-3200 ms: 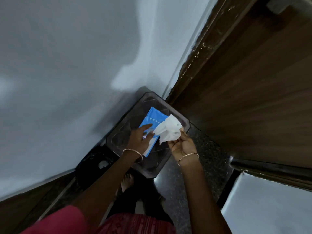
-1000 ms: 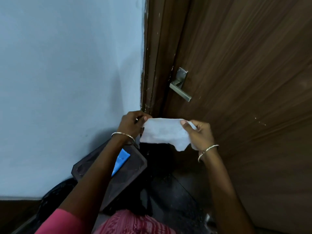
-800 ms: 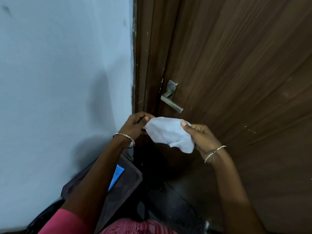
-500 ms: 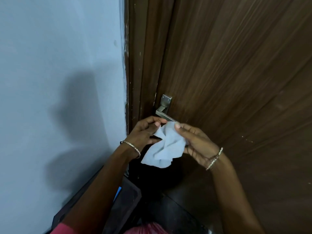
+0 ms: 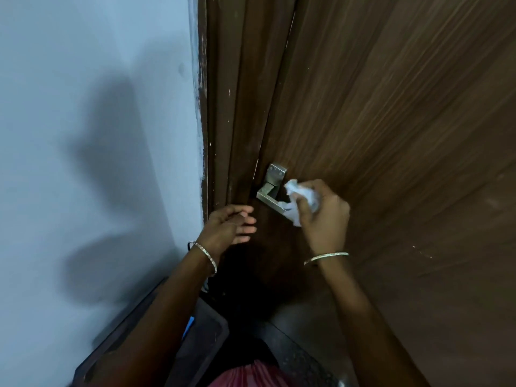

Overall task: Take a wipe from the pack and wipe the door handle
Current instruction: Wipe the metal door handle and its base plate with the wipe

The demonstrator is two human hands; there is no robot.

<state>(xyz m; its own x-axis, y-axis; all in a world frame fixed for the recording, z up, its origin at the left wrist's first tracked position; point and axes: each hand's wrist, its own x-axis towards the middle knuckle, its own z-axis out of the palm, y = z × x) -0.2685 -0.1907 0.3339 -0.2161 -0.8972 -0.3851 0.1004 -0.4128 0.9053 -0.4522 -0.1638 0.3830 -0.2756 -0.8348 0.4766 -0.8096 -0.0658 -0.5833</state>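
A metal lever door handle [image 5: 268,196] sticks out from the brown wooden door [image 5: 391,135]. My right hand [image 5: 325,216] is closed on a crumpled white wipe [image 5: 300,201] and presses it against the outer end of the lever. My left hand [image 5: 230,226] hovers below and left of the handle, fingers spread, holding nothing. A sliver of the blue wipe pack [image 5: 189,326] shows beside my left forearm on a dark stool.
The dark brown door frame [image 5: 223,107] runs between a pale blue-grey wall [image 5: 97,135] and the door. A dark plastic stool [image 5: 201,339] stands low against the wall by my left arm. Dark speckled floor [image 5: 301,356] lies below.
My left hand has let go of the wipe and drawn back. My right hand has bunched the wipe and moved it up onto the handle's lever.
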